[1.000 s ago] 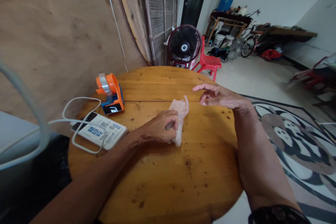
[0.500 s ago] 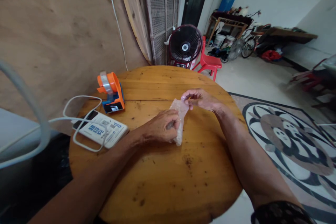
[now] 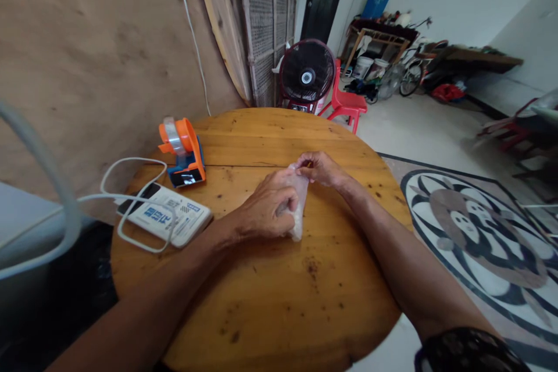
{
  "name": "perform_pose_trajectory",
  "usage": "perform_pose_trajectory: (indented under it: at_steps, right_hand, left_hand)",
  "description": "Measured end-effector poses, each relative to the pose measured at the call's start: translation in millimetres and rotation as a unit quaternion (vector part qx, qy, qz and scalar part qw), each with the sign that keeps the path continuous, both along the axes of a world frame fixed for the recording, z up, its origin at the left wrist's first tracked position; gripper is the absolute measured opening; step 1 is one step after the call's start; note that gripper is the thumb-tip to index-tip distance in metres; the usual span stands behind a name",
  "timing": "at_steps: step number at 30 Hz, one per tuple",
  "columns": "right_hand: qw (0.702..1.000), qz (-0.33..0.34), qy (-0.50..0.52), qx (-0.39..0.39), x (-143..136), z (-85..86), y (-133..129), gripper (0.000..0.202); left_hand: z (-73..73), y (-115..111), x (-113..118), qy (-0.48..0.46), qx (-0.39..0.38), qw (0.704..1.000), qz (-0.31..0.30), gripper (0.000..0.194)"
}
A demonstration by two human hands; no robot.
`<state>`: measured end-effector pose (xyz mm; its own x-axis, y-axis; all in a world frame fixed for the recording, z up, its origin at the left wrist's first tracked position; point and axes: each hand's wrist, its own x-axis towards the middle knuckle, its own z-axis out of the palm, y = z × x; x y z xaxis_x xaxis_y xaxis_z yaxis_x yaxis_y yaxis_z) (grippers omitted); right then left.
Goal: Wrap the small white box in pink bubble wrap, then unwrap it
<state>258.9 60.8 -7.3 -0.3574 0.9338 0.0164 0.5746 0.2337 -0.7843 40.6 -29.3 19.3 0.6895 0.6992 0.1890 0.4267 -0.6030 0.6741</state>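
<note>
A small bundle of translucent bubble wrap (image 3: 297, 218) rests on the round wooden table (image 3: 279, 314). My left hand (image 3: 268, 203) is closed around its left side, fingers curled over it. At the bundle's far end my right hand (image 3: 317, 168) pinches the upper edge of the wrap between thumb and fingers. Whatever lies inside the wrap is hidden. Left of the hands stands an orange and blue tape dispenser (image 3: 185, 154) with a roll of clear tape. Closer to me lies a white box-shaped device with blue print (image 3: 174, 215).
A white cable (image 3: 124, 200) loops over the printed device and off the table's left side. Beyond the far edge stand a fan (image 3: 307, 72) and a red chair (image 3: 346, 102). A wooden panel (image 3: 108, 40) borders the left.
My right hand has moved left and slightly toward me, bringing the wrap's far edge in against the bundle. My left hand stays on the bundle, its fingers shifted a little farther forward.
</note>
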Motion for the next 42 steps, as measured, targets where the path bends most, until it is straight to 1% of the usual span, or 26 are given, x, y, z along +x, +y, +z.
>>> perform_pose_trajectory:
  at_steps: [3, 6, 8, 10, 12, 14, 16, 17, 18, 20, 22, 26, 30, 34, 38, 42]
  right_hand:
    - [0.998, -0.017, -0.057, 0.038, 0, -3.4, 2, 0.011]
    - [0.988, -0.039, -0.122, 0.081, -1, -2.1, 1, 0.019]
    - [0.981, -0.052, -0.166, 0.09, -1, 4.1, -3, 0.028]
    - [0.971, -0.075, -0.208, 0.087, 1, 15.0, -8, 0.036]
    - [0.961, -0.109, -0.246, 0.062, 5, 29.5, -15, 0.04]
    - [0.954, -0.132, -0.27, -0.002, 9, 43.9, -21, 0.041]
    - [0.953, -0.129, -0.265, -0.077, 11, 54.1, -25, 0.049]
    - [0.951, -0.125, -0.262, -0.104, 12, 56.5, -26, 0.053]
    - [0.95, -0.123, -0.26, -0.12, 11, 57.0, -26, 0.056]
    - [0.948, -0.128, -0.267, -0.118, 7, 52.9, -25, 0.058]
    - [0.946, -0.134, -0.28, -0.088, 1, 44.8, -22, 0.055]
    - [0.945, -0.152, -0.289, -0.021, -10, 27.7, -15, 0.038]
    - [0.954, -0.158, -0.254, 0.009, -13, 13.9, -10, 0.023]
    - [0.973, -0.146, -0.176, 0.017, -11, 6.6, -9, 0.015]
    - [0.99, -0.136, -0.027, -0.036, -11, 11.1, -11, 0.016]
    - [0.982, -0.13, 0.12, -0.059, -14, 19.8, -16, 0.025]
  left_hand:
    - [-2.2, 1, 0, 0.007, 0.026, 1.0, -0.01, 0.014]
    - [-4.3, 2, 0, 0.024, 0.03, 0.999, -0.014, 0.014]
    - [-5.3, 3, 1, 0.028, 0.03, 0.999, -0.011, 0.014]
    - [-5.8, 3, 1, 0.026, 0.031, 0.999, -0.011, 0.015]
    - [-5.8, 3, 1, 0.025, 0.03, 0.999, -0.013, 0.015]
    - [-5.4, 2, 1, 0.025, 0.028, 0.999, -0.016, 0.015]
    - [-4.5, 2, 0, 0.027, 0.025, 0.999, -0.017, 0.015]
    - [-4.0, 2, 0, 0.027, 0.023, 0.999, -0.017, 0.014]
    - [-3.5, 1, 1, 0.027, 0.022, 0.999, -0.016, 0.014]
    - [-2.7, 1, 1, 0.023, 0.019, 0.999, -0.015, 0.013]
    - [-2.4, 1, 1, 0.02, 0.018, 1.0, -0.014, 0.013]
    - [-2.6, 0, 1, 0.02, 0.018, 1.0, -0.014, 0.013]
    - [-1.7, -1, 1, 0.026, 0.019, 0.999, -0.01, 0.013]
    - [-2.1, -1, 0, 0.025, 0.02, 0.999, -0.009, 0.014]
    - [-4.5, -2, -2, 0.012, 0.028, 0.999, -0.008, 0.014]
    - [-6.3, -4, -4, 0.0, 0.035, 0.999, -0.01, 0.015]
